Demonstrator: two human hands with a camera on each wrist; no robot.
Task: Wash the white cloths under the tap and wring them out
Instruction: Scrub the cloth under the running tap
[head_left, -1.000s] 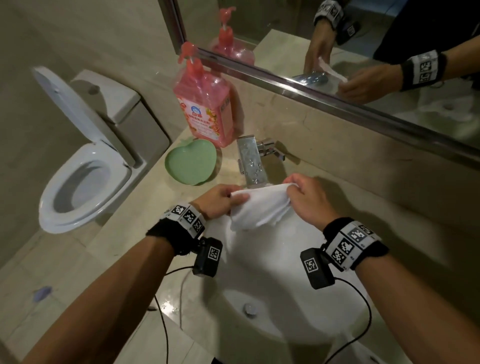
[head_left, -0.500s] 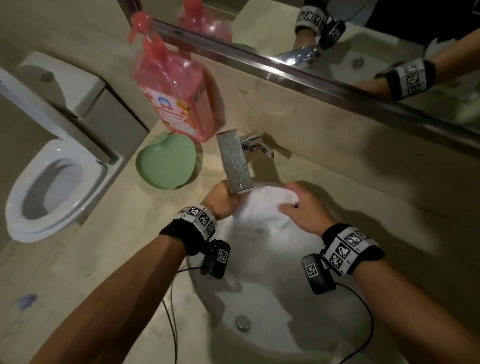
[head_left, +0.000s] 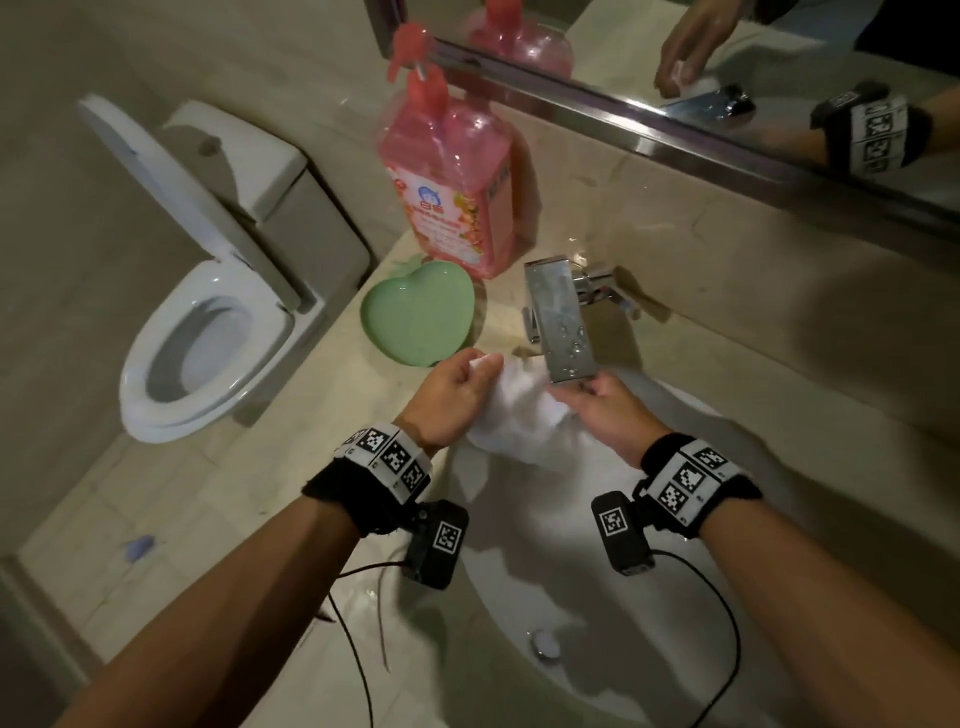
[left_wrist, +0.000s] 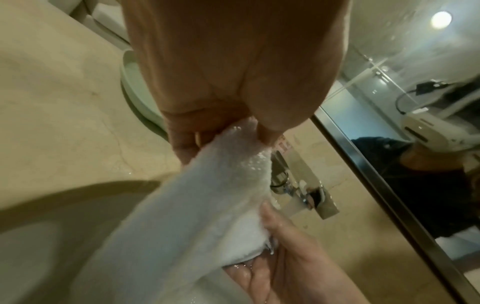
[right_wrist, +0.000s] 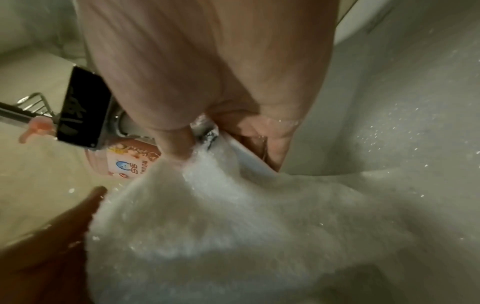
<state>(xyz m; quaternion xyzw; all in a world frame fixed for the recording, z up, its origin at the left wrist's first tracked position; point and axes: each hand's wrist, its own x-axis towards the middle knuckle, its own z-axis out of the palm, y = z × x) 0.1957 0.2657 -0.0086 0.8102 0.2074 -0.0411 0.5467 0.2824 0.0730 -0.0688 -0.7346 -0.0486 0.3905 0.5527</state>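
Nearest: wrist bands with printed markers on both forearms, small black cameras slung below, cables trailing down over the white sink (head_left: 524, 561), drain plug (head_left: 545, 643) low in the bowl.

Left hand (head_left: 457, 397) pinching one end of the white cloth (head_left: 519, 415) – thumb and curled fingers clamped on a bunched corner, seen close in the left wrist view (left_wrist: 249, 127). Right hand (head_left: 608, 415) gripping the other end, fingers curled round the fabric, thumb on top; wet and glistening in the right wrist view (right_wrist: 207, 164). Cloth stretched between the two hands, sagging toward the bowl below them, soaked.

Just beyond the right hand's fingertips – square chrome tap (head_left: 561, 322), spout right above the cloth, droplets on its face. Whether water is running: cannot tell.

Beyond the left hand: green apple-shaped dish (head_left: 415, 317) on the counter (head_left: 363, 431), then pink pump bottle (head_left: 452, 192) behind it against the wall.

Far left of the left hand: toilet (head_left: 208, 332), lid up. Farthest: mirror (head_left: 779, 62) above the counter, reflecting hands and tap.
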